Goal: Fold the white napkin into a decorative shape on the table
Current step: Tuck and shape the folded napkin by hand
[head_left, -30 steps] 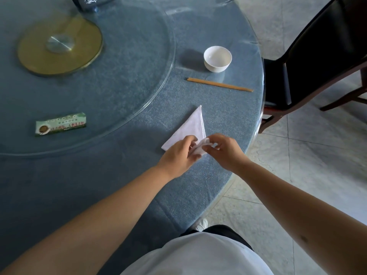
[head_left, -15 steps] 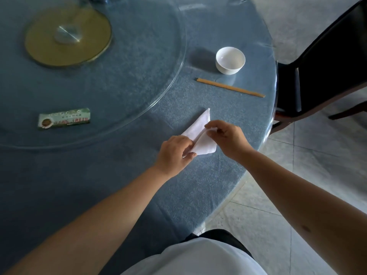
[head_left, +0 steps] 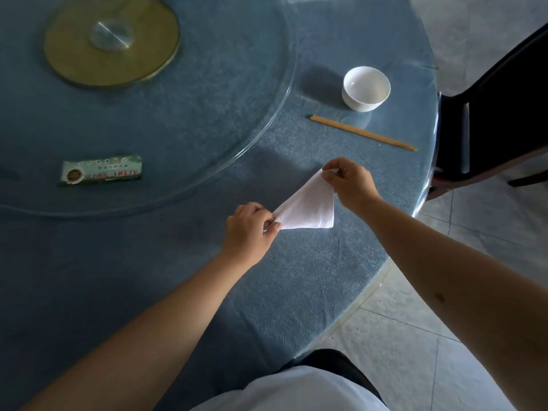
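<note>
Both arms reach forward, left hand and right hand each pinching shut.

One white napkin was counted on the round table, near its 4 o'clock edge. Two hands were counted at it: the left hand at the napkin's 8 o'clock corner, the right hand at its 1 o'clock tip. One white bowl and one pair of chopsticks were counted toward 2 o'clock. One green packet was counted at 9 o'clock on one glass turntable. One dark chair was counted at 3 o'clock.
</note>
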